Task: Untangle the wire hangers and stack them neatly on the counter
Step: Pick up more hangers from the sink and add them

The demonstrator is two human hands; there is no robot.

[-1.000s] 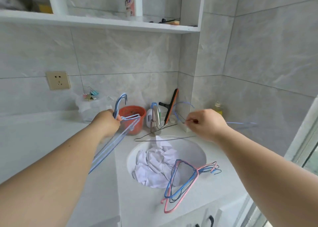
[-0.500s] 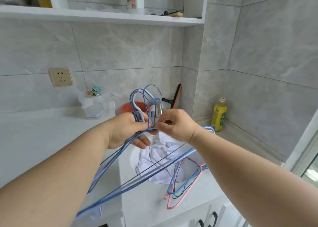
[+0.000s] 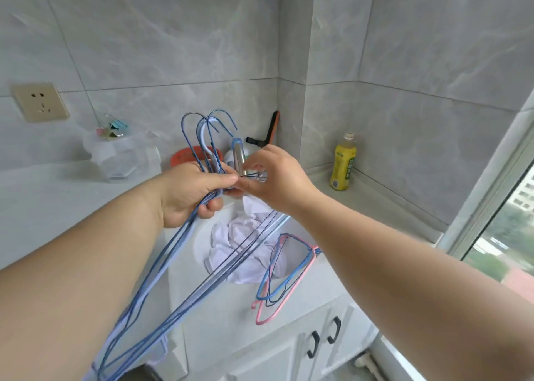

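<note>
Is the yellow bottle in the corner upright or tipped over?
Upright. The yellow bottle stands on its base on the counter ledge by the wall, cap on top.

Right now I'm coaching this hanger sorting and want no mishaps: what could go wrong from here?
1. The left hand grips a bundle of blue hangers whose long ends trail low; they could snag the white cloth in the sink.
2. The right hand pinches a thin wire beside the faucet, which a hook could catch.
3. The pink and blue hangers lie near the counter's front edge and could slide off.
</note>
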